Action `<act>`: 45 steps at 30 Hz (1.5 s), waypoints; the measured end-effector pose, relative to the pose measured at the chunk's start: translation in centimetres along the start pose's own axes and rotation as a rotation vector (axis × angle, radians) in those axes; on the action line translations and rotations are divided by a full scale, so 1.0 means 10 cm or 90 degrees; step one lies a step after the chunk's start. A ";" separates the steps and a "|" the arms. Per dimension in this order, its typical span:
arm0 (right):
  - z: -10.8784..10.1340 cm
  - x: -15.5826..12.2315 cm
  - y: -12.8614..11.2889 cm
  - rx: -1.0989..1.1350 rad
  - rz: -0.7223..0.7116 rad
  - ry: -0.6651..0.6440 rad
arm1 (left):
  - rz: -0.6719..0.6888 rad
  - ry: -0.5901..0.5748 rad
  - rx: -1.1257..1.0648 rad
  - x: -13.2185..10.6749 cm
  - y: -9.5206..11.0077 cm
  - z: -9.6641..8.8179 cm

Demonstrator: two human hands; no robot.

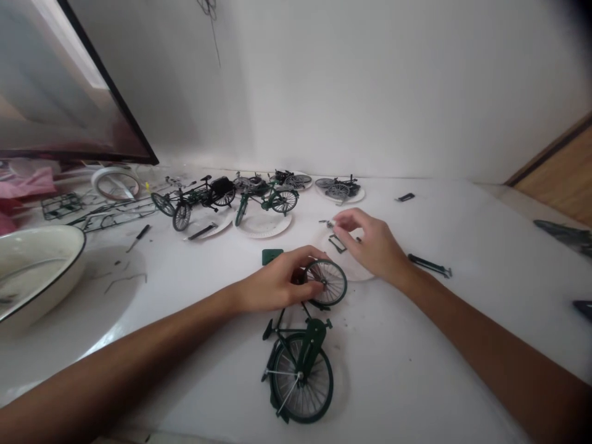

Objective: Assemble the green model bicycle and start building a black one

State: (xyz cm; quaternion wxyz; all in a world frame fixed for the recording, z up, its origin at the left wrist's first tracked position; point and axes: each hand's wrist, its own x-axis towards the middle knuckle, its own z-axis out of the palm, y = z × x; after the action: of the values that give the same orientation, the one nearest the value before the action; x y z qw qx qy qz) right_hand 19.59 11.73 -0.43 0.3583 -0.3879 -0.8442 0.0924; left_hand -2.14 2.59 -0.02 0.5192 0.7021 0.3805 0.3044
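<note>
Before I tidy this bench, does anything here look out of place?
The dark-green model bicycle lies on its side on the table, its front wheel under the left hand, while the green model behind sits on a paper plate. A loose black bar lies apart at right.

"What's the model bicycle showing?"

"Its frame is gleaming like glossy green-painted metal, and the tyre is looking matt, perhaps rubber."

"And the paper plate?"

"It's showing matt, faintly ridged white paper, while the enamel basin is shining smooth and glazed."
</note>
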 end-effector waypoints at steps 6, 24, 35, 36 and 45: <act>-0.07 0.50 0.34 -0.069 0.023 -0.029 | 0.016 -0.032 -0.044 0.03 -0.04 -0.04; 0.23 1.37 1.07 -0.382 0.056 -0.183 | 0.025 -0.049 -0.082 0.06 -0.10 -0.09; 0.33 1.80 1.32 -0.368 0.139 -0.284 | 0.002 -0.059 -0.078 0.08 -0.10 -0.11; 0.33 1.82 1.34 -0.362 0.142 -0.295 | 0.000 -0.058 -0.076 0.08 -0.10 -0.11; 0.22 1.79 1.54 -0.325 0.101 -0.284 | -0.014 -0.063 -0.065 0.08 -0.08 -0.11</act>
State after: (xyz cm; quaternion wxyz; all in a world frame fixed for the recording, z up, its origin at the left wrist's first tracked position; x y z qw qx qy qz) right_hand 19.22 35.45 0.83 0.0481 -0.4997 -0.8648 -0.0112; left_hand -2.79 3.89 -0.45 0.5760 0.6844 0.3464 0.2828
